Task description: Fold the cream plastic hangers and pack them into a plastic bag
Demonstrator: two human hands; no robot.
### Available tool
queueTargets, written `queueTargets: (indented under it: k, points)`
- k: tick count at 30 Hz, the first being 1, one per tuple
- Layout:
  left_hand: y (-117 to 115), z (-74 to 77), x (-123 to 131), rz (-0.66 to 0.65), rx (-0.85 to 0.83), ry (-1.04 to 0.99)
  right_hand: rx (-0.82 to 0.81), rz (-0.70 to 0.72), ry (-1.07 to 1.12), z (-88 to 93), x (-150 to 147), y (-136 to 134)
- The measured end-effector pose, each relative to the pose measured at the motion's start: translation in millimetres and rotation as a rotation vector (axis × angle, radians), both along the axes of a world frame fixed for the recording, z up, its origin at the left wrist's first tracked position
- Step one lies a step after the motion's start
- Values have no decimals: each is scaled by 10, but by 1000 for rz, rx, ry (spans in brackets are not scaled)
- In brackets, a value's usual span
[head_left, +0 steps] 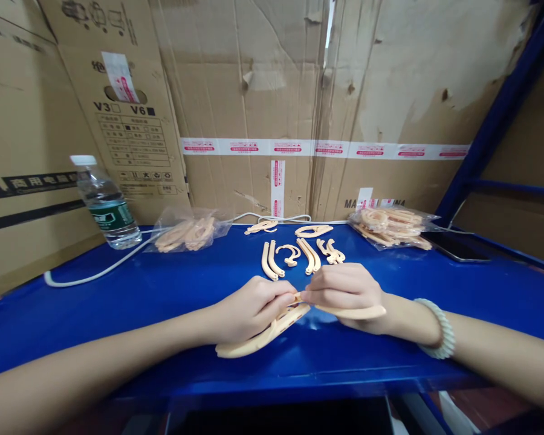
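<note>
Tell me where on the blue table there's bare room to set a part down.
Left: the blue table is bare between the white cable and the left forearm. Right: it is bare between the phone and the right forearm. It's crowded in the middle, where loose beige pieces lie just beyond the left hand and right hand.

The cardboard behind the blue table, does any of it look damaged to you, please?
Yes, the cardboard looks worn: its surface is peeled and torn in patches, and a bright slit shows near the top between panels.
</note>
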State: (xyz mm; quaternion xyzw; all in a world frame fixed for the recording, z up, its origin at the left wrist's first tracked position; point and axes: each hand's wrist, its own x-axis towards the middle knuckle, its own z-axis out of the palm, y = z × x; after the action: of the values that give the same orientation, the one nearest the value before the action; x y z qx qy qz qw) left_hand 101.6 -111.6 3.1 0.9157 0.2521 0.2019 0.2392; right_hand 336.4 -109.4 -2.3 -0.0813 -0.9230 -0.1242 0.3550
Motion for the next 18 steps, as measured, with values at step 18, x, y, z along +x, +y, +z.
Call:
queueTargets:
  k: [18]
  points:
    - [76, 41, 40, 205, -1005, -622, -859, -760, -14, 270, 736, 783]
